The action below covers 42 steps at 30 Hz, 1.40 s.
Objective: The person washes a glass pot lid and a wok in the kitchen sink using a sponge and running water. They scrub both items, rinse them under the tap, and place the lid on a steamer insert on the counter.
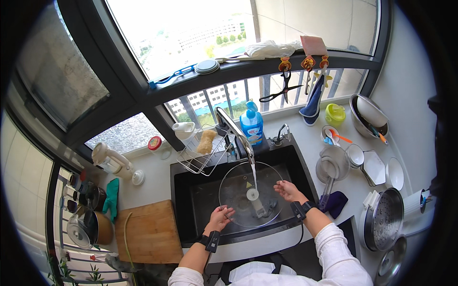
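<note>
Between my two hands a clear round glass pot lid (252, 194) is held over the black sink (178, 198). My left hand (221, 217) is closed on its lower left edge, and my right hand (288, 190) grips the edge on the right. From the curved metal faucet (242, 138) a stream of water runs down onto the pale round piece at the lid's middle. Through the wet glass a greyish shape shows below that piece, too blurred to name.
Left of the sink lies a wooden cutting board (149, 233). A wire rack (193, 161) with a tan sponge (206, 142) and a blue soap bottle (252, 125) stand behind. Right are a strainer (332, 163), bowls (355, 155), a dark cloth (336, 204) and a steamer pan (385, 219).
</note>
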Each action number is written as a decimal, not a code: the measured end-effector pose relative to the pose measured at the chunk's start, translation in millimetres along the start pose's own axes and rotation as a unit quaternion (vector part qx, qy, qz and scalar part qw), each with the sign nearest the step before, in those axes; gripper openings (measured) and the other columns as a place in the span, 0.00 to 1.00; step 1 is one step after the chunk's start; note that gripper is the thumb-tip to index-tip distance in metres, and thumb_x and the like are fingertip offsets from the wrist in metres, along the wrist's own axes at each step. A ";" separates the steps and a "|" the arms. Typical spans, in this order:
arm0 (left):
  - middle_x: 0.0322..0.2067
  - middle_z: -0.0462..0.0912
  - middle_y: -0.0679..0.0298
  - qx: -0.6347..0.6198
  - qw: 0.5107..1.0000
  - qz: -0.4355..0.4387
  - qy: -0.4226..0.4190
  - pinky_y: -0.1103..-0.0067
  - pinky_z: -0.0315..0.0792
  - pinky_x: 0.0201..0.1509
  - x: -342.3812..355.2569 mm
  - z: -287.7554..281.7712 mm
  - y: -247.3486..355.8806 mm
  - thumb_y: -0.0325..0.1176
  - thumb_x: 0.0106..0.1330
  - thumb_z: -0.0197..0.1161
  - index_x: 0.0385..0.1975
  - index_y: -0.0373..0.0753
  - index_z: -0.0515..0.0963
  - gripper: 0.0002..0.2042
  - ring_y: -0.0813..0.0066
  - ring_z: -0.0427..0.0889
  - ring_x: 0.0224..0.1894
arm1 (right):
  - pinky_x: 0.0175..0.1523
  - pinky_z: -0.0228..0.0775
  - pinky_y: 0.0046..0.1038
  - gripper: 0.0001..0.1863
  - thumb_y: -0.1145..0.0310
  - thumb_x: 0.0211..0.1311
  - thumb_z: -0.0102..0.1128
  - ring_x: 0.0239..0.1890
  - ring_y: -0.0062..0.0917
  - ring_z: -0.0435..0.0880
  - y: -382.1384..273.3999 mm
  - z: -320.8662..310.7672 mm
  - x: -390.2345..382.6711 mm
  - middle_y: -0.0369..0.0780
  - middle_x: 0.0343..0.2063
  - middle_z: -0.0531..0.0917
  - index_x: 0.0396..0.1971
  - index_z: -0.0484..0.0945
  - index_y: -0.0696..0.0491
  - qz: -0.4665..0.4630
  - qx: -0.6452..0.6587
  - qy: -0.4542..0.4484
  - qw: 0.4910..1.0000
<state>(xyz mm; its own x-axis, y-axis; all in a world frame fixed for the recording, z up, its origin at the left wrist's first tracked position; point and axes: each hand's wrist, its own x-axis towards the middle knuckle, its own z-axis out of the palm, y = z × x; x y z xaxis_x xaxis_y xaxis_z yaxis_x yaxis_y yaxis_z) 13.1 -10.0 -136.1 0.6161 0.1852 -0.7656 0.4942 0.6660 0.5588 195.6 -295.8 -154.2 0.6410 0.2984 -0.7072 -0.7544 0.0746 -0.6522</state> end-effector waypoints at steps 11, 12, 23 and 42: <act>0.47 0.75 0.47 0.008 0.999 0.038 -0.036 0.59 0.74 0.49 -28.6 -23.9 26.2 0.22 0.63 0.53 0.36 0.39 0.64 0.07 0.50 0.77 0.47 | 0.31 0.60 0.21 0.15 0.55 0.68 0.40 0.28 0.18 0.78 23.1 31.6 29.1 0.34 0.29 0.82 0.37 0.73 0.48 -0.005 0.045 -0.041 0.998; 0.46 0.75 0.48 0.018 0.999 0.044 -0.023 0.59 0.74 0.49 -27.6 -24.5 25.3 0.22 0.63 0.53 0.37 0.38 0.65 0.07 0.51 0.77 0.47 | 0.31 0.60 0.21 0.14 0.56 0.68 0.40 0.28 0.18 0.78 22.2 33.8 29.8 0.34 0.29 0.82 0.37 0.73 0.47 -0.010 0.054 -0.054 0.997; 0.40 0.79 0.48 0.042 0.996 0.068 -0.047 0.66 0.79 0.43 -43.0 -3.4 23.5 0.23 0.63 0.53 0.45 0.32 0.70 0.11 0.57 0.81 0.40 | 0.37 0.63 0.21 0.15 0.65 0.66 0.44 0.32 0.19 0.77 28.1 18.2 41.6 0.37 0.37 0.80 0.50 0.68 0.51 0.012 -0.025 -0.014 1.000; 0.35 0.78 0.42 0.025 0.997 0.064 0.047 0.70 0.81 0.39 -77.1 40.1 41.2 0.20 0.59 0.53 0.38 0.21 0.70 0.09 0.54 0.82 0.35 | 0.31 0.71 0.27 0.14 0.70 0.64 0.41 0.24 0.21 0.83 14.9 -0.8 6.2 0.40 0.33 0.84 0.42 0.75 0.58 0.087 -0.244 -0.023 0.966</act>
<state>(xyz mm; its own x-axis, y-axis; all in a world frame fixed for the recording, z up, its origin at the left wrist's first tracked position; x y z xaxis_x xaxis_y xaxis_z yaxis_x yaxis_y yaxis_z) 10.5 -25.8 -41.3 0.6174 0.3339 -0.7123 0.4474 0.5957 0.6671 188.5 -293.5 -168.5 0.4947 0.3087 -0.8124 -0.6866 -0.4343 -0.5831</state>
